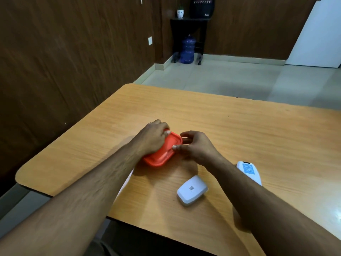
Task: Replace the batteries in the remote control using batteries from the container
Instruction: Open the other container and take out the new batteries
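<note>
Dim, perhaps slightly blurred, wide-angle

The lone head camera looked forward and down, close over the bench (239,126), toward the far wall (73,52).

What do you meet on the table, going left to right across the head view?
left hand → orange container → right hand → white battery cover → white remote control
</note>
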The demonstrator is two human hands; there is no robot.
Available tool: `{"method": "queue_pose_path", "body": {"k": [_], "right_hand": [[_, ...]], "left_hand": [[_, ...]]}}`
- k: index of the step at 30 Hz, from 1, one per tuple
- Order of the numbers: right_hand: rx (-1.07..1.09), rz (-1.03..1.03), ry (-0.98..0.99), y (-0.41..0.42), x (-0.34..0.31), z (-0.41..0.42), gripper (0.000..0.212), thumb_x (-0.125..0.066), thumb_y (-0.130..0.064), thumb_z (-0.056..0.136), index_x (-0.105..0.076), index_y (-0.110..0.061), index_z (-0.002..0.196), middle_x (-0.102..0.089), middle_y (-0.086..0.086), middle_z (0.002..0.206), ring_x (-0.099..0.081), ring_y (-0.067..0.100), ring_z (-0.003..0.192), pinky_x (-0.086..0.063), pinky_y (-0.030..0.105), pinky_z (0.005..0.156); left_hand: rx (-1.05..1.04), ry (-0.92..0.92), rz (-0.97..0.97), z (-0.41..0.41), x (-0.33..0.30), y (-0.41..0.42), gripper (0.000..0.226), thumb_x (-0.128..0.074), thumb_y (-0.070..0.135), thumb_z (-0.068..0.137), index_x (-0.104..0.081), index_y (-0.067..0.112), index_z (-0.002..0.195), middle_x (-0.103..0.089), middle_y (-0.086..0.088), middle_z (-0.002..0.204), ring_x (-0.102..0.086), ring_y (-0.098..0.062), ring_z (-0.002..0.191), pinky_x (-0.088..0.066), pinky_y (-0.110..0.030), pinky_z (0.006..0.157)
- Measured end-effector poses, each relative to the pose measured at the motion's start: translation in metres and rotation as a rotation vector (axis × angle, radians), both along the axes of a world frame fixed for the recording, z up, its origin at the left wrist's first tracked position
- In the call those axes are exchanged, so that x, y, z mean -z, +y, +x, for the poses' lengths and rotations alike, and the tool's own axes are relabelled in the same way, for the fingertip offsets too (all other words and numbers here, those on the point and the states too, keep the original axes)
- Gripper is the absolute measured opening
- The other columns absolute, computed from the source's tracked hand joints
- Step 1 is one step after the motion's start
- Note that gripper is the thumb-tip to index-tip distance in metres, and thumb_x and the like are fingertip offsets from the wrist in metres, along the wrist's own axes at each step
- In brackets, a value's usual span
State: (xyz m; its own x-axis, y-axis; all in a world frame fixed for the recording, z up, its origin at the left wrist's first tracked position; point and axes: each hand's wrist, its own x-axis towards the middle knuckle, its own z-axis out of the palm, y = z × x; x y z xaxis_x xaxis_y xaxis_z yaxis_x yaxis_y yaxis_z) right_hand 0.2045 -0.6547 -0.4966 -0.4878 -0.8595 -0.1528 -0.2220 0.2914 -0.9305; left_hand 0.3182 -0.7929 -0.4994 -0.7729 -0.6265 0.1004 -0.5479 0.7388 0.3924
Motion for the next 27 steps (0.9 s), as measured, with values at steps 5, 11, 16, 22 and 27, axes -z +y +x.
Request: {"method": "queue_pose_path", "body": {"k": [5, 11, 16, 22, 27], "right_hand": [[-0.115, -0.032, -0.049, 0.0, 0.002, -0.004, 0.048, -0.082, -0.005, 0.075, -0.058, -0.014, 0.115, -0.07, 0.006, 0.112, -0.071, 0.026, 0.082, -0.057, 0.043, 0.06], [-0.251, 0.006, 0.124, 0.0, -0.003, -0.019, 0.088, -0.087, 0.002, 0.063, -0.048, -0.011, 0.14, -0.065, 0.01, 0.128, -0.068, 0.022, 0.095, -0.058, 0.043, 0.085], [-0.267, -0.002, 0.326, -0.01, -0.005, -0.01, 0.077, -0.09, -0.014, 0.056, -0.062, -0.016, 0.128, -0.072, 0.002, 0.113, -0.065, 0.019, 0.105, -0.053, 0.04, 0.093], [-0.238, 0.012, 0.337, -0.008, -0.002, -0.007, 0.062, -0.091, -0.016, 0.057, -0.067, -0.019, 0.115, -0.072, -0.003, 0.096, -0.066, 0.015, 0.092, -0.054, 0.03, 0.079], [-0.216, 0.05, 0.325, -0.007, 0.004, -0.009, 0.046, -0.092, -0.02, 0.058, -0.065, -0.02, 0.095, -0.07, -0.001, 0.079, -0.067, 0.019, 0.071, -0.054, 0.033, 0.061]], "left_hand": [[-0.11, 0.092, -0.159, -0.006, 0.01, -0.002, 0.03, -0.036, 0.038, 0.1, -0.056, 0.016, 0.104, -0.057, -0.004, 0.106, -0.047, -0.016, 0.092, -0.04, -0.034, 0.077], [0.026, 0.122, -0.199, -0.007, 0.009, -0.002, 0.016, -0.033, 0.036, 0.101, -0.043, 0.026, 0.093, -0.044, 0.005, 0.096, -0.043, -0.013, 0.089, -0.035, -0.032, 0.075], [0.07, 0.161, -0.231, -0.006, 0.008, -0.002, 0.019, -0.033, 0.035, 0.101, -0.047, 0.023, 0.097, -0.049, 0.005, 0.098, -0.041, -0.014, 0.092, -0.035, -0.032, 0.075], [0.048, 0.215, -0.263, -0.007, 0.009, 0.003, 0.014, -0.036, 0.035, 0.1, -0.042, 0.025, 0.091, -0.041, 0.009, 0.096, -0.036, -0.012, 0.091, -0.033, -0.032, 0.073], [0.073, 0.335, -0.307, -0.008, 0.003, 0.008, 0.018, -0.04, 0.029, 0.098, -0.05, 0.014, 0.095, -0.042, 0.006, 0.094, -0.039, -0.012, 0.087, -0.038, -0.032, 0.071]]}}
